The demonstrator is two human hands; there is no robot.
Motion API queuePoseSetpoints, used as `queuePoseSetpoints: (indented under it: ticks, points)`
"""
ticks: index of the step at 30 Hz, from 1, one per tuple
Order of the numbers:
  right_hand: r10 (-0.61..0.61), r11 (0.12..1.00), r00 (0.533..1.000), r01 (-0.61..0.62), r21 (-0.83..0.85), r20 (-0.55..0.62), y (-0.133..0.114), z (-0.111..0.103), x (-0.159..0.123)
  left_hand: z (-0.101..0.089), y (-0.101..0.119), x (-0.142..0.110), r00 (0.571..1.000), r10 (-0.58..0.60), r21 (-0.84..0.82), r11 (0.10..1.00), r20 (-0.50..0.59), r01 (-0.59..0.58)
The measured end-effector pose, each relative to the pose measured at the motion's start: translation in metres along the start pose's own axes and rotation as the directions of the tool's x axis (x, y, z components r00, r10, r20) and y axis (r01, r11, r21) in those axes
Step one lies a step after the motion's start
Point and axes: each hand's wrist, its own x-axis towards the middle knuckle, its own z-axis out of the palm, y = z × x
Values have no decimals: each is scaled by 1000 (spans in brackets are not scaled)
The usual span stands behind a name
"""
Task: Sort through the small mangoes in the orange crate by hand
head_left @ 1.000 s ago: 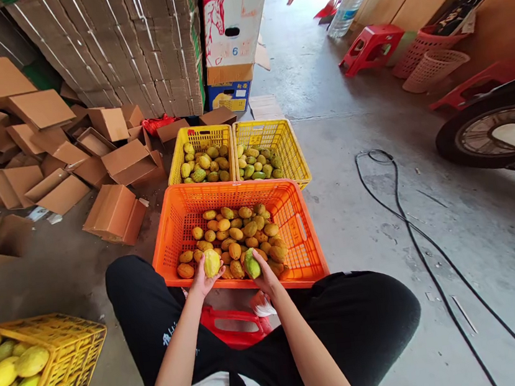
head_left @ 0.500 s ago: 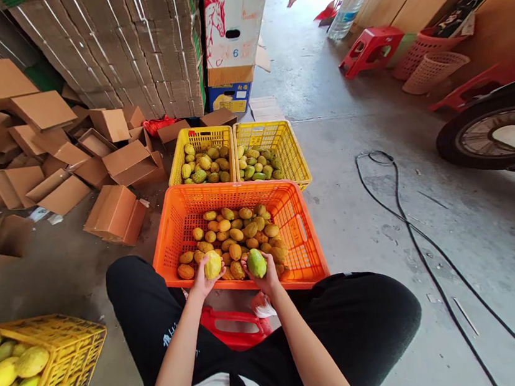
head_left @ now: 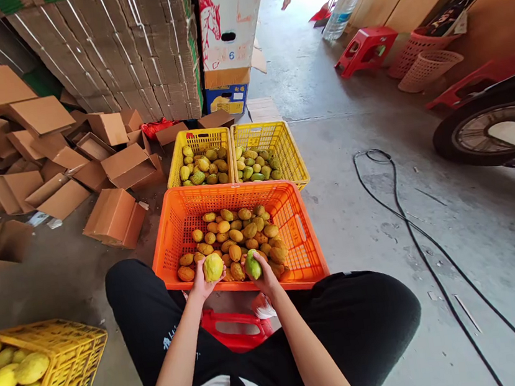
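Note:
My left hand grips a yellow mango over the near edge of an orange crate. My right hand grips a green mango just beside it. The crate holds several yellow-brown mangoes. Both hands hover close together above the fruit at the crate's front wall.
Two yellow crates of greenish mangoes stand behind the orange one. Another yellow crate of large mangoes sits at my lower left. Cardboard boxes litter the left floor. A black cable and a wheel lie to the right.
My right hand has turned the green mango, now partly hidden by my fingers. My left hand keeps the yellow mango in the same place.

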Motion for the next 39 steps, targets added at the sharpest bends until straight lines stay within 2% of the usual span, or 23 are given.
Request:
queuePoseSetpoints:
  ticks: [6,18,26,31,35,39]
  points:
    - [-5,999,1000,5,-43,6,2,0,1,-3,0,2,1000,-15,-64,998,19,16]
    - [57,998,998,-57,-3,3,1,-3,4,3,2,-1,997,29,-45,998,-68,-32]
    - [49,999,999,-49,9,5,2,-4,5,1,-3,0,997,62,-30,997,-51,-64]
    - [40,997,998,-43,-63,-45,-1,-2,1,-3,-4,4,982,127,-77,987,-137,-139]
    - [39,994,999,-40,-99,-5,-1,1,-1,-3,-2,3,994,77,-90,992,-83,-84]
    - [-34,995,999,36,-97,24,3,1,1,0,1,0,999,23,-86,996,-41,-26]
